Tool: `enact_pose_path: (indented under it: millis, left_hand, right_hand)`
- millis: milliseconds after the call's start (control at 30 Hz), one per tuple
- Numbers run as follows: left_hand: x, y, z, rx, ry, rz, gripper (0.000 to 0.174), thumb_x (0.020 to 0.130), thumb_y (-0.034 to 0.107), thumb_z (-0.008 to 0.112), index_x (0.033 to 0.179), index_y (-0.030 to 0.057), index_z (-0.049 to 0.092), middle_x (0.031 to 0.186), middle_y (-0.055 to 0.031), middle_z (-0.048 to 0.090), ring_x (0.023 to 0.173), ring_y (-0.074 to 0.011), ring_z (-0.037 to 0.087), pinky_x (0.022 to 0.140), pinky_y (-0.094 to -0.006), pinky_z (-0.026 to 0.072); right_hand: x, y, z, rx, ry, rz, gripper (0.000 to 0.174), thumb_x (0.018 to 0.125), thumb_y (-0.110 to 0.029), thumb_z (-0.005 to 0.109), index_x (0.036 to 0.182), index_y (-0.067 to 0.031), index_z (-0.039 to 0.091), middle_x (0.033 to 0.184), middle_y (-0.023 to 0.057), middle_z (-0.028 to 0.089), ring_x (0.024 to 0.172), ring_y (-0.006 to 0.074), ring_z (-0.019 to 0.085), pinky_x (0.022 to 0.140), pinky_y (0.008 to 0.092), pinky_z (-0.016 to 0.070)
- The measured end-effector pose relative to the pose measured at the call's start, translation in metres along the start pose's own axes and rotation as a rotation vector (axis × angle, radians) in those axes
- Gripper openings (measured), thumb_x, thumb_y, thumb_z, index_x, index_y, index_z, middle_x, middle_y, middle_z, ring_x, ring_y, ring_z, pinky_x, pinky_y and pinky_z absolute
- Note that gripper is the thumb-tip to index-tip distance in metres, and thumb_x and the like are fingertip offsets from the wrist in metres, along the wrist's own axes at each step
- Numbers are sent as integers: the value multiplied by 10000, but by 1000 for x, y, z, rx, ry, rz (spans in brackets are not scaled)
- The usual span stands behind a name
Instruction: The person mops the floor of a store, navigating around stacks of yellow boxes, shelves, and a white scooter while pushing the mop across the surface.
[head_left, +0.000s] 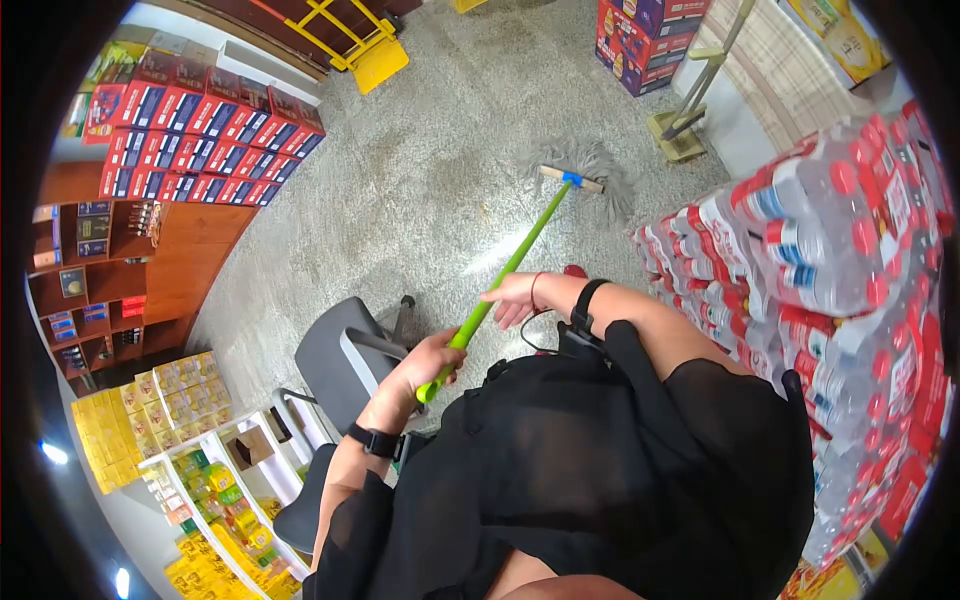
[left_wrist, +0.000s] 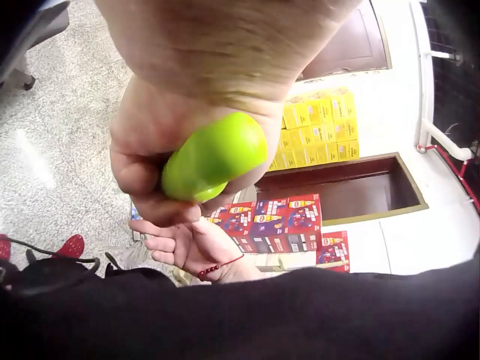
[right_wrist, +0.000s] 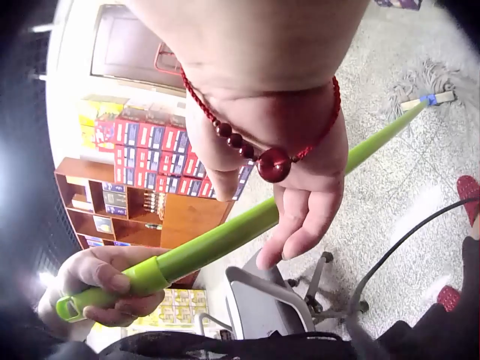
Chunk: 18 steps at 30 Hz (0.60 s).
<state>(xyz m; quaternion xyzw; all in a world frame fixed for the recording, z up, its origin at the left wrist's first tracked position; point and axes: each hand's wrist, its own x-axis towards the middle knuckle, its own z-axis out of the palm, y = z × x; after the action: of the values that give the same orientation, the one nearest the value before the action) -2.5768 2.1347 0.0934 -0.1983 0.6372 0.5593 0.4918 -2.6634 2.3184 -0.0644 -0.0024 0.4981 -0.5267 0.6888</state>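
Note:
A mop with a long green handle (head_left: 535,236) slants across the head view. Its grey string head (head_left: 590,160) lies spread on the floor, with a blue clamp (head_left: 571,179) at the joint. My left hand (head_left: 432,362) grips the handle's near end, fingers curled round it, and the rounded green tip (left_wrist: 234,146) pokes out of the fist. Farther along the handle is my right hand (head_left: 514,294), its fingers loosely extended. In the right wrist view those fingers (right_wrist: 304,214) overlap the handle without closing round it.
A grey office chair (head_left: 345,350) stands left of the handle. Shrink-wrapped bottles (head_left: 800,235) are piled on the right. Stacked red and blue cartons (head_left: 200,150) line the left, above wooden shelves (head_left: 180,250). A yellow hand truck (head_left: 375,60) and a long-handled dustpan (head_left: 680,140) stand farther off.

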Motion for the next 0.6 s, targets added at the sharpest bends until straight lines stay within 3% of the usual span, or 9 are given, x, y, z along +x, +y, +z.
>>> enact_pose_path:
  millis: [67, 200, 300, 367, 400, 467, 600]
  left_hand:
    - [22, 43, -4, -11, 0, -32, 528, 798, 68, 511, 1292, 14, 334, 676, -26, 471, 455, -107, 444, 430, -225, 380]
    - [81, 113, -20, 6, 1, -13, 525, 789, 73, 519, 1282, 13, 350, 672, -34, 483, 457, -116, 463, 416, -234, 380]
    - [130, 146, -29, -2, -14, 32, 490, 779, 82, 529, 1246, 11, 398, 673, -36, 488, 469, -119, 469, 426, -238, 388]
    - [158, 162, -27, -15, -18, 58, 476, 777, 85, 531, 1232, 11, 414, 674, -37, 490, 476, -120, 473, 429, -239, 390]
    - [173, 168, -24, -55, -4, 68, 458, 777, 85, 532, 1217, 12, 427, 678, -37, 492, 482, -121, 475, 431, -240, 392]
    - [194, 177, -16, -105, 5, 85, 441, 778, 86, 533, 1203, 13, 440, 682, -37, 495, 487, -121, 476, 433, -240, 395]
    - [215, 180, -17, -180, -26, 123, 489, 791, 103, 503, 1260, 22, 393, 715, -29, 498, 484, -106, 468, 431, -221, 386]
  right_hand:
    - [-14, -24, -36, 36, 11, -35, 604, 849, -457, 483, 1212, 20, 412, 1105, 302, 513, 877, 325, 619, 697, 371, 517]
    - [-20, -63, -108, 109, 103, -87, 550, 863, -416, 488, 1187, 25, 437, 1093, 277, 533, 848, 300, 630, 652, 347, 526]
    - [-15, -82, -155, 222, 216, -164, 459, 843, -390, 524, 1053, 18, 525, 992, 212, 584, 752, 265, 643, 570, 327, 509]
    - [-11, -90, -180, 294, 302, -174, 395, 847, -348, 530, 1022, 6, 531, 934, 160, 603, 708, 241, 644, 520, 309, 497]
    - [-9, -92, -191, 294, 304, -164, 395, 847, -348, 530, 1022, 6, 531, 934, 160, 603, 708, 240, 644, 520, 309, 497]
    - [-11, -98, -208, 260, 498, -148, 363, 849, -311, 533, 1032, 2, 513, 943, 143, 599, 698, 237, 646, 514, 305, 496]
    - [-15, -109, -217, 216, 566, -141, 348, 849, -286, 535, 1054, -7, 495, 977, 141, 587, 688, 235, 647, 495, 308, 498]
